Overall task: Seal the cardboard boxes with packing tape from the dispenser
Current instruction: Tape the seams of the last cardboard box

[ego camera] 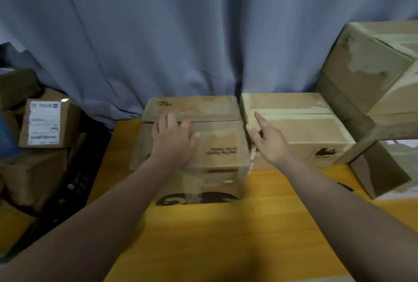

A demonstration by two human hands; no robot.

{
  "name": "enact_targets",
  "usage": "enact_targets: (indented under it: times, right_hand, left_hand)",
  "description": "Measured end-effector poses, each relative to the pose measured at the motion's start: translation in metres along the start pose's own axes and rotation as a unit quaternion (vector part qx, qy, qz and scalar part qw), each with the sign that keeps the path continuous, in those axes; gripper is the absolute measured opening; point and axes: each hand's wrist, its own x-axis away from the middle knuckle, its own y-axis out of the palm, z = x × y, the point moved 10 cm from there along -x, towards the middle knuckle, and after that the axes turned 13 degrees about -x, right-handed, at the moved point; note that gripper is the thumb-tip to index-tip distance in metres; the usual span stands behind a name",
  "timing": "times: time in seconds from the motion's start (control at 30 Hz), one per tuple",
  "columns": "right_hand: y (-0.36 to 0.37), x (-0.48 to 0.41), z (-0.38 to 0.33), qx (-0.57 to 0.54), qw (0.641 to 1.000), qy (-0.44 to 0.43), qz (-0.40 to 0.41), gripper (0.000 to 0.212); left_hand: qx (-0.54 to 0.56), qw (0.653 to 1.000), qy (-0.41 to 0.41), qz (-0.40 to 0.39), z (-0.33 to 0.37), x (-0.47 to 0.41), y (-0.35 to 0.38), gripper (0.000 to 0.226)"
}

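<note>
A brown cardboard box (217,145) with dark print stands on the yellow wooden table (237,232), its top flaps closed along a seam. My left hand (173,139) lies flat on its top, fingers spread over the seam. Right beside it sits a paler cardboard box (300,127) with tape along its top seam. My right hand (269,141) hovers at the gap between the two boxes, fingers apart and index finger stretched toward the paler box, holding nothing. No tape dispenser is visible.
Larger cardboard boxes (371,73) are stacked at the right, one (382,168) lying open on its side. A box with a white shipping label (45,123) tops a pile of boxes at the left, off the table. A grey-blue curtain (181,32) hangs behind.
</note>
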Motion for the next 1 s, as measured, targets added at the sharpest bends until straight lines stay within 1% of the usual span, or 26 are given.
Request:
enact_targets:
  times: [0.07,0.13,0.17,0.23,0.3,0.33,0.4,0.43,0.47,0.5,0.57,0.63,0.67,0.73,0.8,0.87,0.9,0.93,1.0]
  right_hand:
    - [-0.03,0.006,0.03,0.002,1.0,-0.006,0.015,0.047]
    - [-0.05,0.008,0.073,0.047,0.999,0.008,-0.008,0.033]
    - [-0.057,0.01,0.098,0.08,0.996,0.02,-0.032,0.029]
    - [-0.067,0.016,0.153,0.152,0.98,0.075,-0.102,0.031]
    - [-0.075,0.029,0.21,0.223,0.949,0.147,-0.166,0.044]
    - [-0.079,0.038,0.232,0.26,0.93,0.173,-0.192,0.051]
    - [-0.082,0.054,0.265,0.312,0.898,0.196,-0.24,0.06]
    - [-0.08,0.061,0.274,0.324,0.891,0.193,-0.253,0.063]
    - [-0.08,0.064,0.279,0.337,0.89,0.181,-0.248,0.064]
    - [-0.082,0.064,0.281,0.359,0.89,0.162,-0.228,0.064]
    - [-0.085,0.062,0.281,0.408,0.884,0.125,-0.188,0.056]
    - [-0.079,0.065,0.289,0.423,0.878,0.113,-0.196,0.045]
    - [-0.076,0.067,0.292,0.391,0.89,0.119,-0.202,0.042]
    - [-0.073,0.069,0.281,0.284,0.93,0.121,-0.199,0.035]
    - [-0.075,0.061,0.251,0.2,0.96,0.082,-0.177,0.032]
    - [-0.085,0.048,0.204,0.106,0.987,0.023,-0.115,0.035]
    - [-0.094,0.041,0.179,0.036,0.997,-0.003,-0.072,0.036]
    - [-0.102,0.034,0.154,-0.039,0.998,-0.023,-0.031,0.038]
    - [-0.115,0.019,0.107,-0.162,0.985,-0.049,0.02,0.042]
  left_hand:
    - [0.058,0.998,0.038,0.009,0.055,0.008,-0.011,0.05]
    - [0.101,0.991,0.09,0.009,0.116,0.018,-0.017,0.048]
    - [0.109,0.987,0.12,0.007,0.147,0.023,-0.018,0.047]
    - [0.106,0.979,0.171,0.004,0.2,0.036,-0.017,0.044]
    - [0.087,0.976,0.199,-0.017,0.238,0.048,-0.007,0.043]
    - [0.075,0.975,0.204,-0.038,0.251,0.054,0.003,0.042]
    - [0.059,0.974,0.203,-0.082,0.264,0.063,0.023,0.042]
    - [0.056,0.973,0.199,-0.099,0.266,0.068,0.031,0.042]
    - [0.057,0.973,0.195,-0.11,0.267,0.072,0.037,0.042]
    - [0.062,0.972,0.19,-0.12,0.267,0.075,0.043,0.042]
    - [0.077,0.972,0.178,-0.133,0.265,0.08,0.049,0.04]
    - [0.096,0.972,0.168,-0.13,0.262,0.082,0.049,0.039]
    - [0.106,0.973,0.167,-0.12,0.26,0.081,0.046,0.038]
    - [0.128,0.975,0.161,-0.088,0.252,0.078,0.033,0.037]
    - [0.15,0.974,0.166,-0.044,0.244,0.072,0.014,0.034]
    - [0.147,0.974,0.173,0.015,0.23,0.066,-0.009,0.031]
    - [0.138,0.975,0.172,0.041,0.22,0.064,-0.02,0.031]
    - [0.128,0.976,0.168,0.06,0.209,0.06,-0.029,0.031]
    - [0.113,0.979,0.148,0.08,0.181,0.052,-0.041,0.034]
